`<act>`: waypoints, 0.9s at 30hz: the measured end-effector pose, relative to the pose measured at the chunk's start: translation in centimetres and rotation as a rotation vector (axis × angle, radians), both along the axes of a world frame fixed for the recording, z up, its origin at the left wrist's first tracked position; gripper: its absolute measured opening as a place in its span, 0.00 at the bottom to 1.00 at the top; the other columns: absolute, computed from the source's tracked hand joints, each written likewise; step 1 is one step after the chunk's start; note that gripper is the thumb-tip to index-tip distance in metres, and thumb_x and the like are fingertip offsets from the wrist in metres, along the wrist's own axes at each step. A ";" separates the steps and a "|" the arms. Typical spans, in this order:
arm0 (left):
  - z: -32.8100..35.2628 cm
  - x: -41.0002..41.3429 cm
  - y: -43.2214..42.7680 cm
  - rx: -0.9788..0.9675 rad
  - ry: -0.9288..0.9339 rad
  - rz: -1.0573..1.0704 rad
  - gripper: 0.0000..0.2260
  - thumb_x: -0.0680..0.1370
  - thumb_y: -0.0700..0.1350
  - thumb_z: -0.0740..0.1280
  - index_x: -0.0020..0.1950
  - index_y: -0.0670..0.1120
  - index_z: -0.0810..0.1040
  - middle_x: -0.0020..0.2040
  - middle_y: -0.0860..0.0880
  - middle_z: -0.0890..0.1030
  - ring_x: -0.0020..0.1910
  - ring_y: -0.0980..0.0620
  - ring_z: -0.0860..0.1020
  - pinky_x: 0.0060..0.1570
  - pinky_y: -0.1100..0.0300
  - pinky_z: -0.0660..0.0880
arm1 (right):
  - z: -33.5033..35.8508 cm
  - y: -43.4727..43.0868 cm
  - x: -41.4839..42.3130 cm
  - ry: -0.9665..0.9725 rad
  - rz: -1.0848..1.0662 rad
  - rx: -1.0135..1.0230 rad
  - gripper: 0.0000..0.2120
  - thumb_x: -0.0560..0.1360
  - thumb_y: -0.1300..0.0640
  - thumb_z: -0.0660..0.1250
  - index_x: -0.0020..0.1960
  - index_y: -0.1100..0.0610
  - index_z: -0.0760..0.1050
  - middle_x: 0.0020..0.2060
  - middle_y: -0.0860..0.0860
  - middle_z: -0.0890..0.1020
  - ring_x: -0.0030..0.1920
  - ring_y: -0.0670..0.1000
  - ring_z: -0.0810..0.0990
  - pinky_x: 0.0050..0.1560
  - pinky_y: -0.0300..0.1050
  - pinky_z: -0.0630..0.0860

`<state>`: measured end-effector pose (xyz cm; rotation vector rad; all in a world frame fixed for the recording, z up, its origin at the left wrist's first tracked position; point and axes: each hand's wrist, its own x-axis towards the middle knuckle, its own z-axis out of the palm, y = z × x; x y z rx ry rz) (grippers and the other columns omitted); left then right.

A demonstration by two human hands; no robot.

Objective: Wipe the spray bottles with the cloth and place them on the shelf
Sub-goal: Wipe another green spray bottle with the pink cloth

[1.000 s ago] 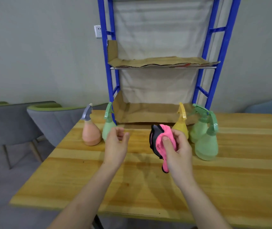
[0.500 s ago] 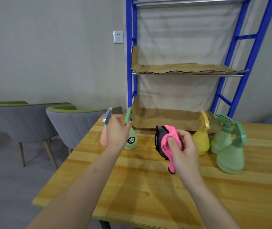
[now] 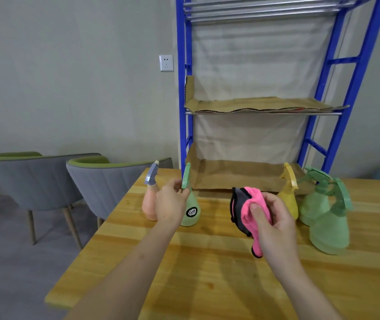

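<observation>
Left hand grips the small green bottle by its neck; right hand squeezes the pink cloth.
The bottle stands on the table by the blue shelf, beside an orange bottle the hand partly hides. Its round black sticker is too tiny to read.

Five spray bottles on the table, the shelf rack behind it
At my left the leftmost bottle stands just beside the second bottle, my left hand gripping its neck; at my right the third bottle, fourth bottle and nearest bottle cluster; my right hand holds the cloth between the groups; two chairs sit left of the table
</observation>
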<state>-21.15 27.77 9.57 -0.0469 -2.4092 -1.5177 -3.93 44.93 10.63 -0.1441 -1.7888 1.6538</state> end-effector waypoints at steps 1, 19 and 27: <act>-0.3 0.6 0.1 -0.013 0.023 -0.014 0.11 0.78 0.51 0.73 0.60 0.53 0.84 0.50 0.57 0.84 0.53 0.56 0.82 0.54 0.52 0.81 | 0.1 0.0 0.1 -0.001 0.002 0.008 0.12 0.83 0.60 0.68 0.59 0.45 0.81 0.51 0.42 0.85 0.53 0.45 0.82 0.53 0.47 0.79; -2.6 14.9 4.4 0.022 0.147 -0.202 0.09 0.76 0.55 0.76 0.53 0.59 0.80 0.48 0.63 0.82 0.55 0.61 0.76 0.54 0.51 0.77 | 2.0 3.4 2.5 -0.010 -0.130 0.377 0.15 0.83 0.58 0.69 0.66 0.44 0.80 0.58 0.39 0.80 0.60 0.41 0.78 0.62 0.46 0.76; -2.1 15.2 2.4 -0.032 0.169 -0.263 0.09 0.80 0.51 0.71 0.60 0.57 0.79 0.51 0.62 0.81 0.58 0.59 0.75 0.59 0.53 0.75 | 3.5 3.6 2.1 -0.121 -0.082 0.394 0.07 0.79 0.56 0.72 0.56 0.47 0.80 0.50 0.41 0.85 0.52 0.41 0.82 0.56 0.46 0.80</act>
